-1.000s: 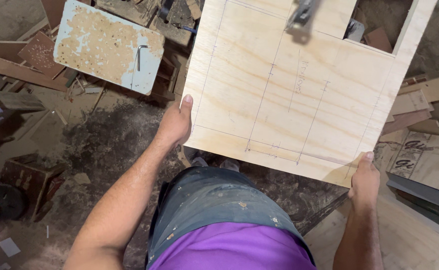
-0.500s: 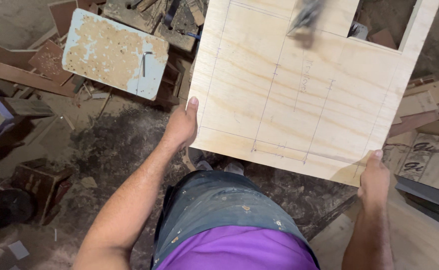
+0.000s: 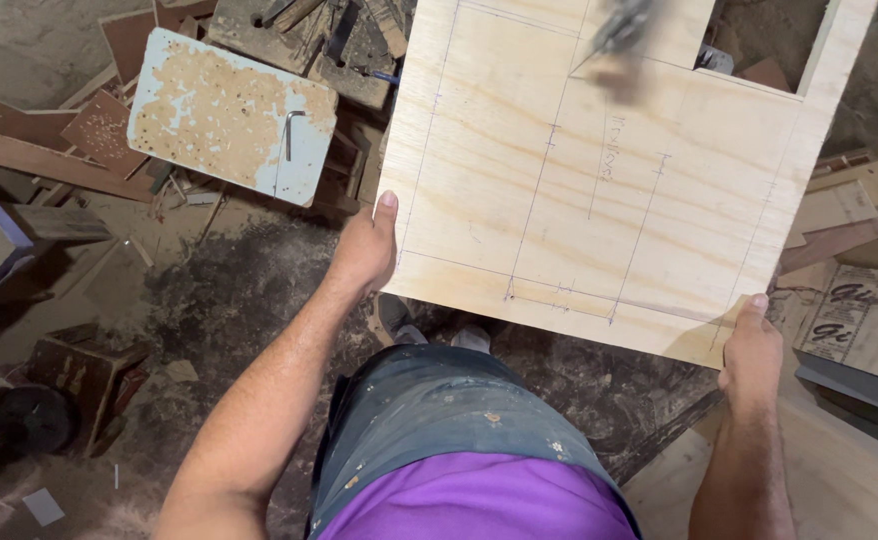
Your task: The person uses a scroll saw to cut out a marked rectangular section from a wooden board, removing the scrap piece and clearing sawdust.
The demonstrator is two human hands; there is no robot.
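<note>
Main risk: the plywood panel (image 3: 609, 190) is held only at its near edge, so most of its span overhangs unsupported toward 12 o'clock. Tipping or slipping from the grip is judged likely if it is tilted further. The left hand (image 3: 364, 250) is clamped on the panel's left edge at about 9 o'clock, thumb on top; the right hand (image 3: 754, 345) is pinched on the near right corner at about 4 o'clock, thumb on top. The corner grip looks the weaker one.

Second risk: footing. The sawdust-covered floor (image 3: 209, 300) is littered with wood offcuts (image 3: 59, 150), and a chipped pale-blue board (image 3: 229, 115) lies at 10 o'clock; the panel hides much of the ground ahead.

Panel: pale, clean-grained plywood, held roughly flat at waist height in front of the body. A rectangular notch is cut out at its far right, around 1 o'clock. Pencil layout lines and tick marks are drawn across the face. A blurred object (image 3: 614, 45) at 12 o'clock cannot be identified.
</note>
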